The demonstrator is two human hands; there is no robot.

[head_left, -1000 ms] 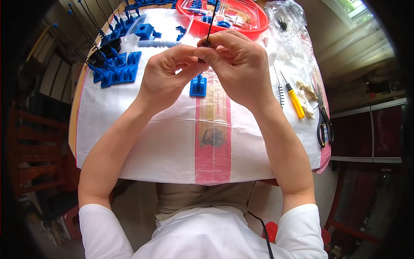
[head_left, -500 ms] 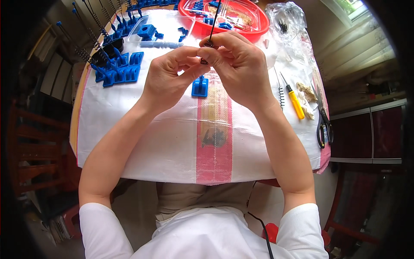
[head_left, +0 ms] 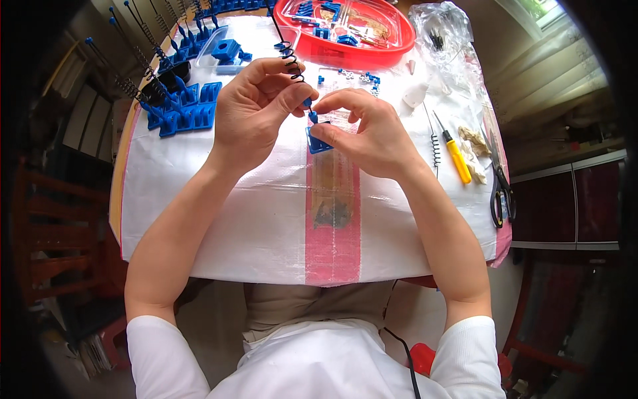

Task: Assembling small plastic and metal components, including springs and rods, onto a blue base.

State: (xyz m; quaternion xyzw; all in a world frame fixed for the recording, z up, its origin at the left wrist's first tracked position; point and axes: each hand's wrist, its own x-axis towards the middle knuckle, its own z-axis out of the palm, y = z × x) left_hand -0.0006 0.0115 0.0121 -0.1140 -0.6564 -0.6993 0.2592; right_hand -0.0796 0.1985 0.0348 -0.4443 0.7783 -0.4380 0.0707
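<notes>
Between the thumb and fingers of my left hand is a black coil spring, its long straight end pointing up and away. A small blue piece shows at the spring's lower end, just below my left fingertips. Directly under it stands a small blue stand with a square base and an upright post. My right hand has its thumb and index finger closed about the stand's post, the thumb covering part of the base. Whether the spring's end touches the post I cannot tell.
Several blue stands with upright springs line the left. Behind lie a clear plastic tray and a red basin of blue parts. On the right are a loose spring, a yellow-handled screwdriver, scissors and a plastic bag.
My left hand now holds the spring alone, lower and tilted left over the stand. My right hand has let go of the spring and come down to the stand, which has shifted slightly.
</notes>
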